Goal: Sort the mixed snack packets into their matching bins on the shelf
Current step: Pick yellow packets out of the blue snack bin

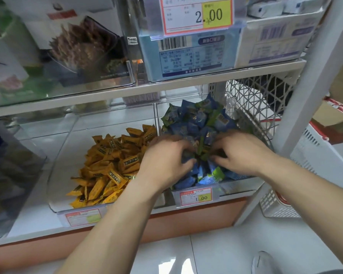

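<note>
Two clear bins side by side on lower shelf: left bin (67, 151) holding yellow packets (109, 165), right bin (228, 186) heaped with blue packets (188, 123) and a few green packets (216, 174), too many to count. Two hands palm-down in right bin: left hand (164, 163), right hand (242, 153), fingers curled into heap, grasp not discernible through blur. Two readable price tags: "1.00" tag (196, 196) on right bin, "2.00" tag (196, 14) above.

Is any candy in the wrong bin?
Yes. Green packets lie mixed among the blue packets in the right-hand bin, where the left hand and right hand reach in. The orange packets look unmixed.
</note>
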